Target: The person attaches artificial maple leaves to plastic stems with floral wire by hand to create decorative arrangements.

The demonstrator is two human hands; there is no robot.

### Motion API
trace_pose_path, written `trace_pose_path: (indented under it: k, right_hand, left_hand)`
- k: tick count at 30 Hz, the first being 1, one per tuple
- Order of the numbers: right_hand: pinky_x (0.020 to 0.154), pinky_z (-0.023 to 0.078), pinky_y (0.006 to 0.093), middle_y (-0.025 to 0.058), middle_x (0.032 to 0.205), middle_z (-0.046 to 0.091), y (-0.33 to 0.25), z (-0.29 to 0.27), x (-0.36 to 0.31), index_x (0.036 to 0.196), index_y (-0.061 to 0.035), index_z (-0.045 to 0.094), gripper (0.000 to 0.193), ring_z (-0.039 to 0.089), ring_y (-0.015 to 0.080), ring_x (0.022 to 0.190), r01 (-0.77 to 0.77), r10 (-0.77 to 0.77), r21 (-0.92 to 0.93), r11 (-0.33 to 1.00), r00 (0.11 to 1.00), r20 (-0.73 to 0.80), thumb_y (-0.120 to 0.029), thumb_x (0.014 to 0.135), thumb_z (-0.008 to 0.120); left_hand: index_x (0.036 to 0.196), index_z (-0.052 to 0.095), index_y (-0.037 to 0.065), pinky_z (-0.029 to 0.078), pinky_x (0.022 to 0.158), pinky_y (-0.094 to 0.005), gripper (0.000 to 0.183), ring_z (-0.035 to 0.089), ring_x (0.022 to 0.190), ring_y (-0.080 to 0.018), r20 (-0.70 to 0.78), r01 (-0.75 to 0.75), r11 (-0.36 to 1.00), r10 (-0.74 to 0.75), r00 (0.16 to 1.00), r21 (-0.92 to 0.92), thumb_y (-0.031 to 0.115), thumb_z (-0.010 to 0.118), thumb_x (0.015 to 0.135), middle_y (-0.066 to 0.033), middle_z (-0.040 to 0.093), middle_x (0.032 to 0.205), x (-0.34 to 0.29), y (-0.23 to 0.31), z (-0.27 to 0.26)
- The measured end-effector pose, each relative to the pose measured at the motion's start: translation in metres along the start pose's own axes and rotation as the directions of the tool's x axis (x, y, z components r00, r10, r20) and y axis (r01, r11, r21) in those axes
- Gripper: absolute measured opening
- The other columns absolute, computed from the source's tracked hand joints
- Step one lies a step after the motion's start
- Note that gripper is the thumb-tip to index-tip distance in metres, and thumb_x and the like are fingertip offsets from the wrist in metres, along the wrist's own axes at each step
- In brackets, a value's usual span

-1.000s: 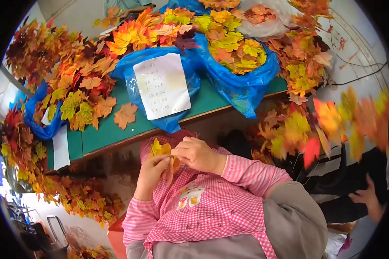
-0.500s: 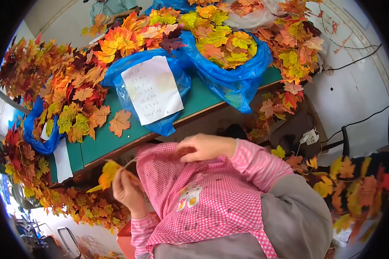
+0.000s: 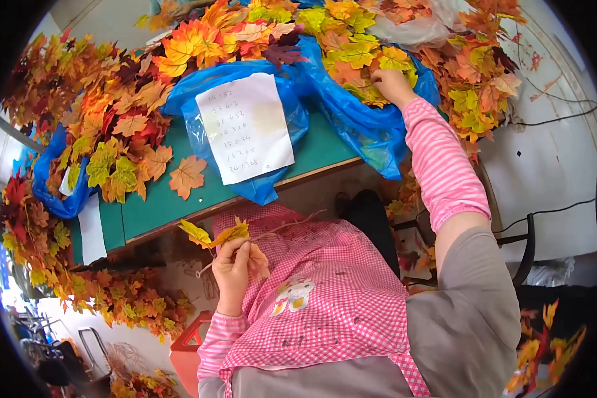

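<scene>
My left hand [image 3: 231,266] pinches a thin brown stem [image 3: 278,229] with artificial maple leaves on it, held over my lap. Yellow leaves [image 3: 232,232] stick up above the fingers, and a pale peach leaf [image 3: 259,263] hangs beside the thumb. My right hand [image 3: 393,86] reaches into a blue plastic bag [image 3: 378,132] full of yellow, green and orange artificial leaves [image 3: 356,53]. Its fingers are curled down at the leaves; their tips are partly hidden, so what they grip does not show.
A sheet of handwritten paper [image 3: 244,129] lies on another blue bag [image 3: 265,192] on the green table [image 3: 159,215]. One loose orange leaf [image 3: 188,176] rests near the table's edge. Leaf garlands [image 3: 53,86] heap along the left and back. A red crate [image 3: 187,351] stands low at left.
My right hand has gone from above my lap to the leaf bag at the far right. My left hand has moved right with the leafy stem, now stretched across my apron.
</scene>
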State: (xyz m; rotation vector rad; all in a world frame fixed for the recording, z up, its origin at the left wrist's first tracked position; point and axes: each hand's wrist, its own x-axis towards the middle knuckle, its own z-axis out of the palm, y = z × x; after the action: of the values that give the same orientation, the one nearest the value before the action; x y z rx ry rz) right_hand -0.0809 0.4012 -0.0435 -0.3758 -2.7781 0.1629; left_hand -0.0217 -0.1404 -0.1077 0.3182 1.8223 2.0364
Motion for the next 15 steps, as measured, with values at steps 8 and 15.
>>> trace_pose_path:
  k: [8,15]
  right_hand:
    - [0.068,0.046,0.0223,0.0004,0.090,0.068,-0.020,-0.047,0.009,0.103,-0.0047,0.068,0.020,0.062,0.0086,0.083,-0.263,0.344,0.861,0.435,0.932,0.111,-0.019,0.089,0.065]
    - [0.079,0.045,0.0244,0.0066,0.099,0.067,-0.051,-0.074,0.000,0.108,-0.0025,0.063,0.025,0.061,0.0140,0.095,0.019,0.306,0.992,0.127,0.950,-0.058,-0.021,0.091,0.064]
  left_hand:
    - [0.099,0.061,-0.003,0.044,0.045,-0.0217,0.009,0.060,0.054,-0.0098,0.004,0.000,0.993,0.000,1.000,0.117,0.001,0.054,0.095,-0.0092,0.068,0.077,-0.007,-0.001,-0.001]
    - [0.099,0.066,-0.004,0.052,0.060,-0.0274,0.013,0.067,0.069,-0.0174,0.176,-0.319,0.832,0.267,0.947,0.454,-0.003,0.059,0.088,-0.0107,0.067,0.083,-0.012,0.001,0.009]
